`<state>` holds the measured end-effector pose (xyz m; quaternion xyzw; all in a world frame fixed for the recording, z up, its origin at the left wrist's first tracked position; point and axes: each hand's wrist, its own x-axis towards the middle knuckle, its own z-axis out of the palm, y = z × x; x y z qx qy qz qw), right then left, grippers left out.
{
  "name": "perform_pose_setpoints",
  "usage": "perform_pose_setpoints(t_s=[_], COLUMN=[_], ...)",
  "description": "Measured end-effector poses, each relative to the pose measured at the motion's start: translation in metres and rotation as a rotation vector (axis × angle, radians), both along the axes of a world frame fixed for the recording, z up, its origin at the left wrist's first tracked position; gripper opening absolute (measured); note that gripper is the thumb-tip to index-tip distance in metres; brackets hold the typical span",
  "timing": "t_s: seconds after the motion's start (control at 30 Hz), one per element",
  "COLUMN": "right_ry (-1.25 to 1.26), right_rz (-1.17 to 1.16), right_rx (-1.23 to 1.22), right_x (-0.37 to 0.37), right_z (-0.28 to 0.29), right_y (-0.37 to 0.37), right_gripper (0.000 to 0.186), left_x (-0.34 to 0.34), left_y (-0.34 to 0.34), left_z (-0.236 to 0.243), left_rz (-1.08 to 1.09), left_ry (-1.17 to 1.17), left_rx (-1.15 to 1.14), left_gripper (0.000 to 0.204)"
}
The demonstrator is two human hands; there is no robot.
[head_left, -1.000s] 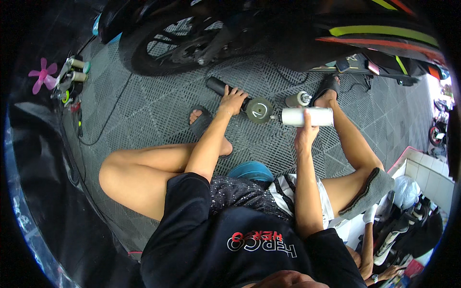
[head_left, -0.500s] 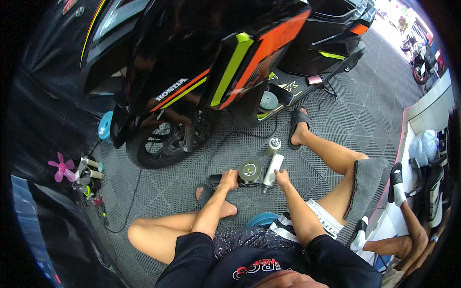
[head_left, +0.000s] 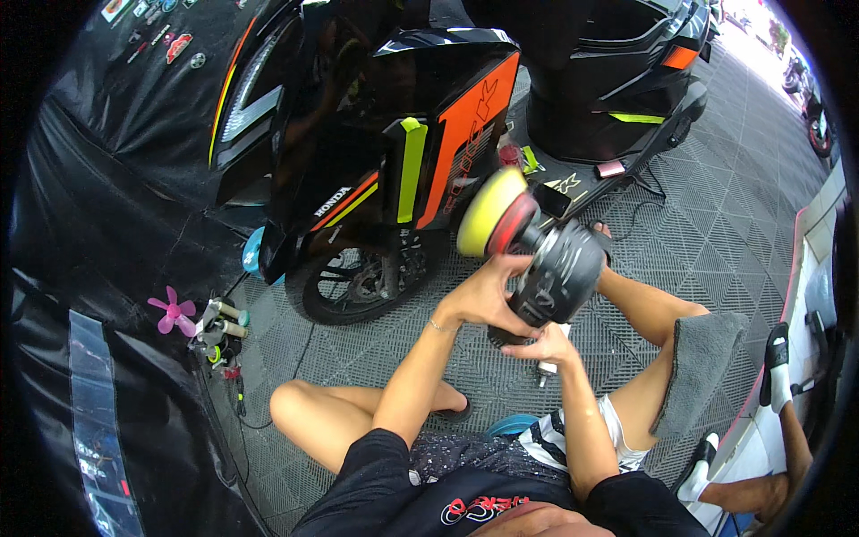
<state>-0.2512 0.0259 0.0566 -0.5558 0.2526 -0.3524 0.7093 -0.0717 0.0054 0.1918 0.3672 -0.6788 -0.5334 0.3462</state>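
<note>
Raised in front of me is a black polisher (head_left: pixel 562 273) with a yellow foam pad (head_left: pixel 483 215) on a red backing. The pad tilts up and to the left, toward the motorcycle. My left hand (head_left: pixel 483 294) wraps round the black body from the left. Under the tool, my right hand (head_left: pixel 548 347) is closed on a white bottle (head_left: pixel 547 368), nozzle downward, with its fingers close to the polisher's lower end. Most of the bottle is covered by the hand. The black motorcycle (head_left: pixel 358 152) with orange and lime stripes stands just beyond.
A phone (head_left: pixel 550 200) and a pink box (head_left: pixel 610 169) rest on the motorcycle's footboard. At left are a pink fan (head_left: pixel 172 310) and a cluster of small tools (head_left: pixel 221 329) beside a cable. A grey cloth (head_left: pixel 702 371) covers my right knee. Another person's feet (head_left: pixel 698 470) show at right.
The polisher has risen from near the floor, its yellow pad now showing. My left hand has moved up with it. My right hand, still with the bottle, has come beneath the tool.
</note>
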Motion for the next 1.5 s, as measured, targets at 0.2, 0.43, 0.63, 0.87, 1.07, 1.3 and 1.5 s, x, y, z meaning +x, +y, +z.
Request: perform_pose_setpoints(t_s=[0.2, 0.43, 0.63, 0.87, 1.07, 1.3, 1.5], right_ry=[-0.34, -0.11, -0.155, 0.03, 0.254, 0.325, 0.453], right_rz=[-0.409, -0.466, -0.55, -0.635, -0.648, -0.515, -0.551], right_rx=[-0.343, -0.387, -0.389, -0.283, -0.766, -0.728, -0.66], right_x=[0.038, 0.03, -0.001, -0.003, -0.018, -0.011, -0.03], right_z=[0.057, 0.134, 0.069, 0.084, 0.113, 0.161, 0.138], right_y=[-0.007, -0.018, -0.004, -0.006, -0.013, -0.006, -0.002], right_gripper=[0.043, 0.065, 0.086, 0.074, 0.052, 0.046, 0.045], left_x=[-0.012, -0.004, -0.053, -0.061, -0.056, -0.047, -0.059], left_y=[-0.025, -0.033, -0.029, -0.028, -0.026, -0.015, -0.022], left_z=[0.053, 0.068, 0.063, 0.046, 0.071, 0.082, 0.081], left_rz=[-0.205, -0.254, -0.308, 0.081, 0.211, 0.285, 0.146], left_ry=[0.157, 0.483, 0.548, 0.719, 0.652, 0.6, 0.755], left_rx=[-0.313, -0.045, -0.243, -0.245, -0.496, -0.674, -0.377], left_gripper=[0.098, 0.091, 0.099, 0.081, 0.06, 0.046, 0.056])
